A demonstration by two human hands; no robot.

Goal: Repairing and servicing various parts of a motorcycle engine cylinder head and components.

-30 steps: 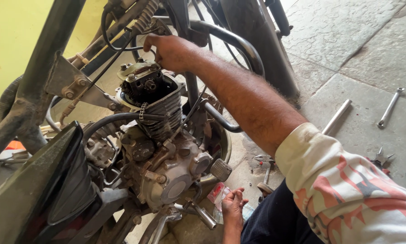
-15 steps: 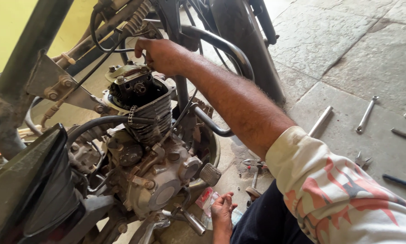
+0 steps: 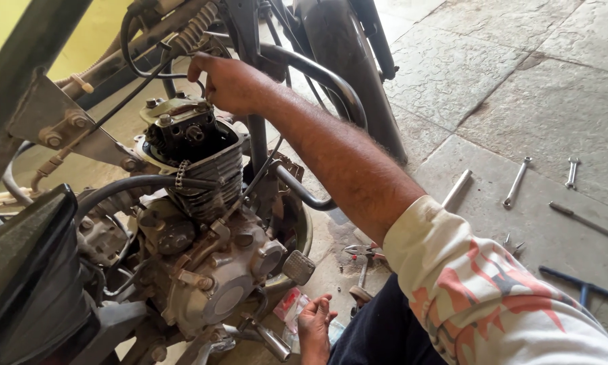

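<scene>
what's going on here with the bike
A person is working on a motorcycle engine with bare hands. The right hand reaches up to the open top of the cylinder head, fingers at its edge, where a chain hangs out over the fins. The left hand rests low near the floor, by a small plastic packet, holding nothing that shows. Wrenches and pliers lie spread on the stone floor.
</scene>
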